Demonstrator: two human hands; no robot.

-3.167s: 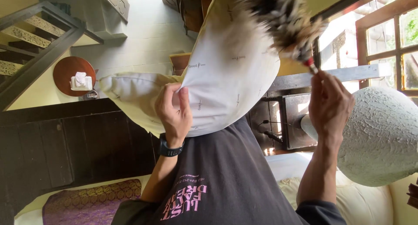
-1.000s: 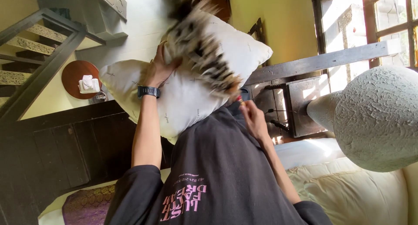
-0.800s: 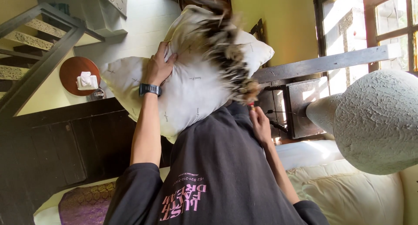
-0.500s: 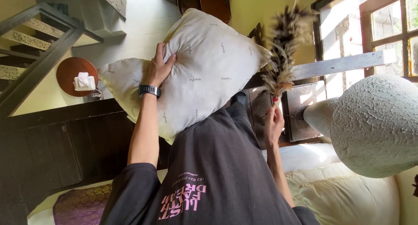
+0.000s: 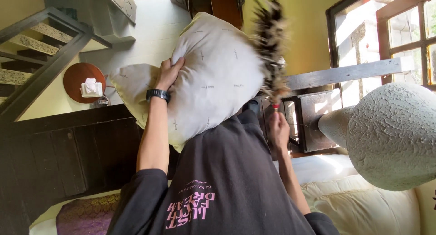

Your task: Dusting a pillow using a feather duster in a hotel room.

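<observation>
Mid-dusting: our left hand (image 5: 169, 72) grips the pillow (image 5: 213, 76), our right hand (image 5: 278, 128) clenches the feather duster (image 5: 271, 53) brushing its three-o'clock edge; most fabric unbrushed.

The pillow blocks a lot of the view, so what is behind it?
Behind the pillow, gripped by the left hand, a pale floor and brown wooden furniture show. The feather duster in the right hand stands beside it. Whatever lies directly behind is covered.

A plump off-white pillow (image 5: 213, 76) with small grey marks sits tilted in the left hand (image 5: 169, 72); a brown-and-white feather duster (image 5: 271, 53) stands upright from the right hand (image 5: 278, 128), brushing the pillow's edge.
</observation>
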